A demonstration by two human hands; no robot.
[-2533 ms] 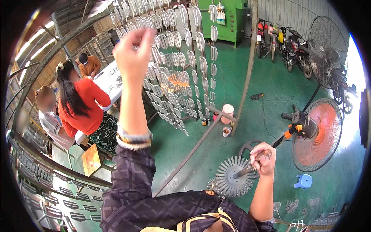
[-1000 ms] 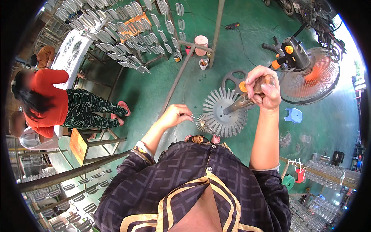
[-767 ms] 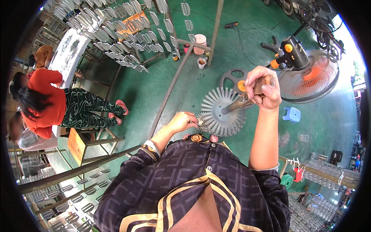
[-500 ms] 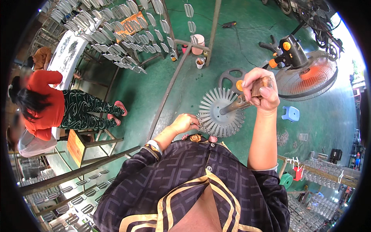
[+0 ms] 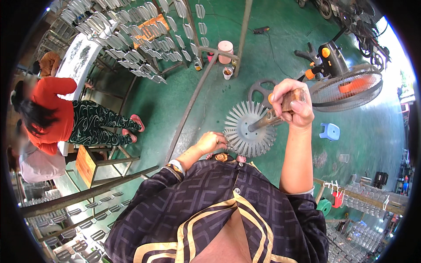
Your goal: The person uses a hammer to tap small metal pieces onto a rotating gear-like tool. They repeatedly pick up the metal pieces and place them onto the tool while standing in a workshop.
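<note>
In front of me stands a round grey metal disc (image 5: 242, 134) with long slots cut around its rim. A brown, worn-looking post (image 5: 263, 122) rises from its hub. At the disc's left edge, my left hand (image 5: 212, 143) is closed with its fingertips against the slotted rim; what they hold, if anything, is too small to make out. My right hand (image 5: 294, 103) is raised above the disc's right side. Its fingers are wrapped round a brown wooden block (image 5: 293, 100) beside the upper end of the post.
A black-and-orange fan (image 5: 346, 90) stands to the right, near a small blue stool (image 5: 329, 131). Metal pieces hang in rows from a rack (image 5: 149, 41) at far left. A person in red (image 5: 51, 107) bends over a white table (image 5: 79, 61). A metal rail (image 5: 188, 107) crosses the floor.
My right hand has shifted slightly left, still round the wooden block. My left hand has barely moved at the rim. The fan head has turned a little, and a hanging strand has swung left.
</note>
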